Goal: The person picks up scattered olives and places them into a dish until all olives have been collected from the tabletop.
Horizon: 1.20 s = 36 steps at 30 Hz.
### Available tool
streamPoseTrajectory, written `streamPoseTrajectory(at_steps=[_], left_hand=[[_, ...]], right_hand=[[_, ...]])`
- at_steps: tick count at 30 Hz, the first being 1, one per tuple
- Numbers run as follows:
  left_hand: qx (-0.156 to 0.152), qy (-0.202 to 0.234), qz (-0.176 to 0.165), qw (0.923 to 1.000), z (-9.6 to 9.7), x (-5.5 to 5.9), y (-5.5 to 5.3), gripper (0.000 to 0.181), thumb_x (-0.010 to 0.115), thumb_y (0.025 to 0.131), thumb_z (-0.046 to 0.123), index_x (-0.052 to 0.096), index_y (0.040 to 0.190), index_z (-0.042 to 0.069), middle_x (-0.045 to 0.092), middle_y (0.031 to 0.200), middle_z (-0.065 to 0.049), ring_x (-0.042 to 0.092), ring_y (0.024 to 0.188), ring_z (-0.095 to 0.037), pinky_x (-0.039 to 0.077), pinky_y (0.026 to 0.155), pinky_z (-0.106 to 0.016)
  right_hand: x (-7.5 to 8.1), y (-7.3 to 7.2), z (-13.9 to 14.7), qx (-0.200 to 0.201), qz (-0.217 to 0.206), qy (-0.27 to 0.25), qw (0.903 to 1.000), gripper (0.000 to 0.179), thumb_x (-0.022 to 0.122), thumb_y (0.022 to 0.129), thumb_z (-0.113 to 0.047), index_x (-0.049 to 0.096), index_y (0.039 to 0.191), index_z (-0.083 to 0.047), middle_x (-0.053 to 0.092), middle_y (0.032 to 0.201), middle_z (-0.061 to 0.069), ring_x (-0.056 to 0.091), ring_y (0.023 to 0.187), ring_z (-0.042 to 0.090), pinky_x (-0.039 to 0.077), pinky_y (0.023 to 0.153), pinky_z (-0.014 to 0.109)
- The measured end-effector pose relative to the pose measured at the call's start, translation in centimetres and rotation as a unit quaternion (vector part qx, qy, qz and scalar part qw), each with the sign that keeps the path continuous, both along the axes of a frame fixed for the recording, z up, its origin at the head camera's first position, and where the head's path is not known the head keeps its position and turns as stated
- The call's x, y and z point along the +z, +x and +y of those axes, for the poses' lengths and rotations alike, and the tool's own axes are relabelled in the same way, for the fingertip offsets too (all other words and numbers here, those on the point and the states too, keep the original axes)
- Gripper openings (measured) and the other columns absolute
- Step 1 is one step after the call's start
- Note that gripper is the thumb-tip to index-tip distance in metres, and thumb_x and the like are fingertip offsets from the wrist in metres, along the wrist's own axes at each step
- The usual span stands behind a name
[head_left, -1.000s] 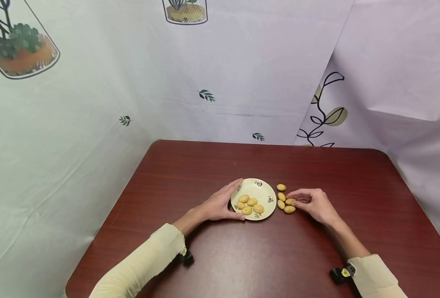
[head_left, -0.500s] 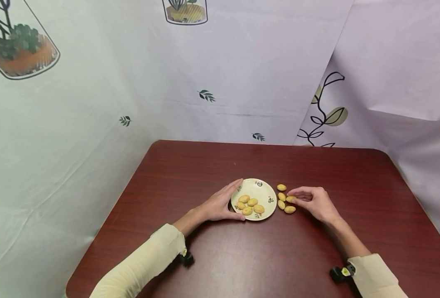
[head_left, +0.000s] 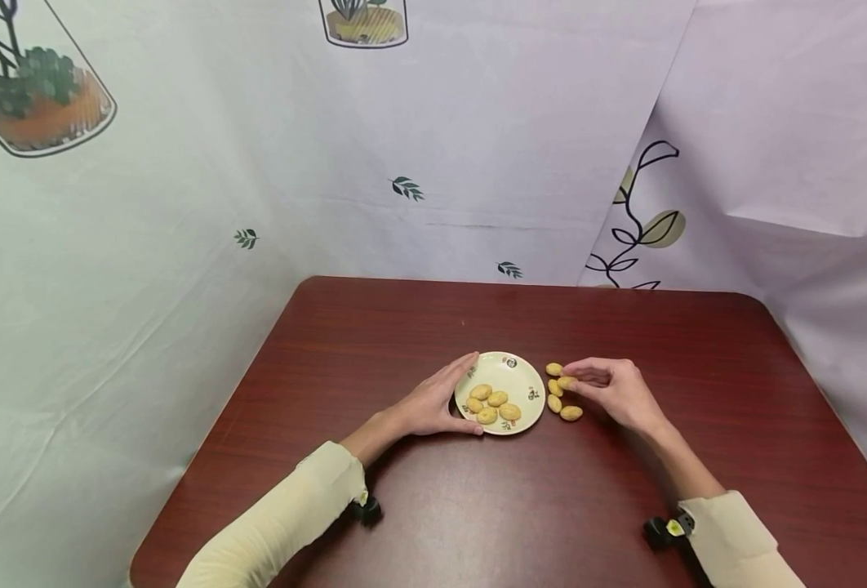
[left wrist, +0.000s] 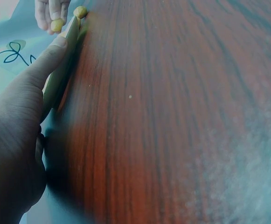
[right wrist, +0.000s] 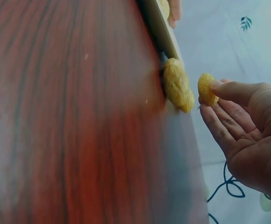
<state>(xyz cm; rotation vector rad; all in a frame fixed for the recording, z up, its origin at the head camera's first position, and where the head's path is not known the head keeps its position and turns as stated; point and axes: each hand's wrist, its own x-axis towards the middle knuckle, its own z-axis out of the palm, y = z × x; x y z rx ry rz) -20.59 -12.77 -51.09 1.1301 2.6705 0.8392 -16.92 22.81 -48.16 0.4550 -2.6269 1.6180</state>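
Note:
A pale round plate (head_left: 525, 377) with small printed figures stands near the middle of the table, bearing several small yellow oval pieces (head_left: 509, 412) that look like little potatoes. My left hand (head_left: 433, 402) holds the plate at its left side, thumb at the near rim and fingers at the far rim. Between the thumb and fingertips of my right hand (head_left: 620, 394) is a pinched yellow oval piece (right wrist: 207, 89), raised off the table in the right wrist view. Several more yellow oval pieces (head_left: 571, 413) lie on the table just right of the plate.
The dark red wood-grain table (head_left: 433, 506) reaches back to a pale cloth backdrop (head_left: 477, 163) printed with plants. Each sleeve cuff has a small black device (head_left: 657, 532) beneath it.
My right hand has lifted the pinched oval piece and moved it slightly away from me and left, over the loose pieces. The left hand and plate stay where they were.

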Motion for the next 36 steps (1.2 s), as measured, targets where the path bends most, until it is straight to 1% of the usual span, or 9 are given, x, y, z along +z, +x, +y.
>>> streamPoseTrajectory(at_steps=[5, 10, 16, 21, 25, 30, 36], left_hand=[[-0.001, 0.002, 0.001, 1.0000, 0.0, 0.0, 0.0, 0.127, 0.091, 0.081, 0.053, 0.015, 0.171, 0.008, 0.021, 0.176, -0.008, 0.022, 0.160, -0.023, 0.029, 0.125, -0.048], [-0.002, 0.002, 0.001, 1.0000, 0.0, 0.1, 0.0, 0.127, 0.091, 0.081, 0.054, 0.015, 0.171, 0.008, 0.020, 0.176, -0.008, 0.022, 0.160, -0.023, 0.028, 0.126, -0.047], [-0.003, 0.002, 0.003, 1.0000, 0.0, 0.1, 0.0, 0.127, 0.091, 0.081, 0.053, 0.015, 0.171, 0.007, 0.021, 0.176, -0.009, 0.023, 0.160, -0.024, 0.029, 0.126, -0.047], [-0.003, 0.000, 0.004, 1.0000, 0.0, 0.0, 0.0, 0.127, 0.091, 0.081, 0.054, 0.014, 0.171, 0.007, 0.021, 0.176, -0.010, 0.022, 0.160, -0.023, 0.028, 0.126, -0.046], [-0.004, -0.001, 0.006, 1.0000, 0.0, 0.0, -0.1, 0.127, 0.091, 0.081, 0.054, 0.014, 0.171, 0.006, 0.021, 0.176, -0.010, 0.022, 0.160, -0.022, 0.027, 0.126, -0.045], [-0.003, 0.001, 0.005, 1.0000, 0.0, 0.0, 0.0, 0.127, 0.091, 0.081, 0.053, 0.015, 0.171, 0.007, 0.021, 0.176, -0.008, 0.023, 0.160, -0.024, 0.028, 0.126, -0.047], [-0.003, 0.000, 0.004, 1.0000, 0.0, 0.1, 0.0, 0.126, 0.091, 0.081, 0.053, 0.015, 0.171, 0.007, 0.021, 0.176, -0.009, 0.024, 0.160, -0.025, 0.029, 0.126, -0.047]], right_hand=[[0.3, -0.3, -0.8, 0.015, -0.004, -0.023, 0.9996, 0.026, 0.081, 0.093, -0.002, 0.078, 0.119, 0.002, 0.078, 0.115, 0.016, 0.078, 0.100, 0.027, 0.058, 0.084, 0.018], [0.4, -0.4, -1.6, 0.019, -0.010, -0.035, 0.9992, 0.025, 0.081, 0.094, -0.005, 0.079, 0.118, 0.001, 0.079, 0.111, 0.015, 0.078, 0.098, 0.031, 0.059, 0.082, 0.020], [0.4, -0.5, -2.5, 0.013, -0.017, -0.027, 0.9994, 0.022, 0.082, 0.094, -0.006, 0.080, 0.115, -0.002, 0.080, 0.106, 0.012, 0.078, 0.095, 0.026, 0.060, 0.080, 0.023], [0.3, -0.6, -3.2, 0.014, -0.020, -0.040, 0.9989, 0.021, 0.083, 0.092, -0.004, 0.080, 0.113, 0.000, 0.080, 0.103, 0.014, 0.078, 0.091, 0.021, 0.061, 0.075, 0.025], [0.2, -0.7, -3.7, 0.021, -0.017, -0.046, 0.9986, 0.022, 0.083, 0.091, -0.003, 0.080, 0.112, 0.002, 0.080, 0.102, 0.015, 0.078, 0.092, 0.022, 0.061, 0.076, 0.023], [-0.2, -0.8, -4.4, 0.027, -0.016, -0.044, 0.9985, 0.022, 0.084, 0.089, -0.001, 0.080, 0.111, 0.001, 0.080, 0.102, 0.014, 0.079, 0.095, 0.024, 0.060, 0.078, 0.021], [-0.3, -0.9, -5.4, 0.036, -0.002, -0.037, 0.9986, 0.020, 0.085, 0.088, 0.001, 0.081, 0.107, 0.002, 0.080, 0.099, 0.015, 0.079, 0.092, 0.024, 0.060, 0.077, 0.022]])
